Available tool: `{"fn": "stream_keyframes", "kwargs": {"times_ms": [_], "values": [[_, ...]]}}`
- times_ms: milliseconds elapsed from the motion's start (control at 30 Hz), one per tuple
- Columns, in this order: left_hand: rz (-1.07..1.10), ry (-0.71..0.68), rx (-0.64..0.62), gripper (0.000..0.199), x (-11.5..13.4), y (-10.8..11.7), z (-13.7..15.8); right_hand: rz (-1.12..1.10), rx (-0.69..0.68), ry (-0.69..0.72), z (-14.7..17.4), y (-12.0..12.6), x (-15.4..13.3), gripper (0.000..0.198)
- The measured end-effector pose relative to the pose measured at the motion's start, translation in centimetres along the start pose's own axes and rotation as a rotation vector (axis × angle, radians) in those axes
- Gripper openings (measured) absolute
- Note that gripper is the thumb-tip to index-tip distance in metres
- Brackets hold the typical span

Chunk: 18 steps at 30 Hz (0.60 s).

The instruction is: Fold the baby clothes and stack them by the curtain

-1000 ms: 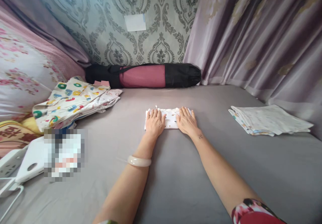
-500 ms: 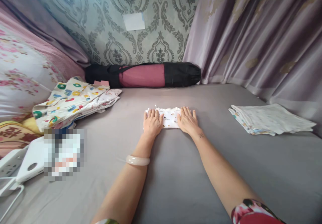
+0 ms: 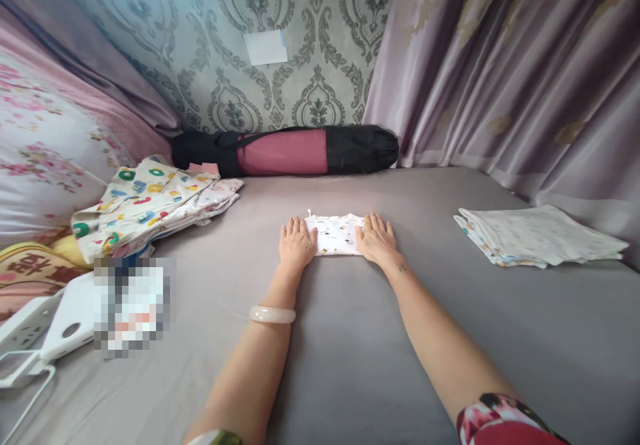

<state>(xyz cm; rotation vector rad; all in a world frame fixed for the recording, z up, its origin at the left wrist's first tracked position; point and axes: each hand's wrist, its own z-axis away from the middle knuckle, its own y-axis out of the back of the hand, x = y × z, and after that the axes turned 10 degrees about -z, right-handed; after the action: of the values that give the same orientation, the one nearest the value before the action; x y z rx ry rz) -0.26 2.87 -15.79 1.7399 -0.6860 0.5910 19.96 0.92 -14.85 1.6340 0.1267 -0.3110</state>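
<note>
A small folded white cloth garment [image 3: 336, 236] with a scattered print lies flat on the grey bed sheet [image 3: 345, 338]. My left hand [image 3: 297, 242] rests palm down at its left edge, fingers stretched forward and the thumb by the fabric. On the opposite side, my right hand [image 3: 379, 237] lies flat over the right end, covering part of it. Neither hand grips the fabric. A thin tie sticks up from the garment's upper left corner.
Folded white cloths [image 3: 540, 235] lie at the right. Patterned clothes [image 3: 150, 198] are piled at the left, near a white power strip [image 3: 30, 322] and a pixelated patch. A black and pink rolled bag [image 3: 283, 152] lies along the wall, beside curtains [image 3: 450, 85].
My left hand has slid a little to the left, uncovering more of the garment's left end. My right hand has shifted slightly right. The camera view has moved a little.
</note>
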Motion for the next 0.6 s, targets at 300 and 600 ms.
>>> {"fn": "stream_keyframes", "kwargs": {"times_ms": [300,600], "values": [[0.037,0.047,-0.048,0.039,-0.3,0.9,-3.8,0.006,-0.116,-0.03,-2.3,3.6,0.3,0.039],[-0.535,0.019,-0.48,0.015,0.0,2.1,-10.9,0.044,-0.334,-0.029,-6.4,6.7,0.5,0.024]]}}
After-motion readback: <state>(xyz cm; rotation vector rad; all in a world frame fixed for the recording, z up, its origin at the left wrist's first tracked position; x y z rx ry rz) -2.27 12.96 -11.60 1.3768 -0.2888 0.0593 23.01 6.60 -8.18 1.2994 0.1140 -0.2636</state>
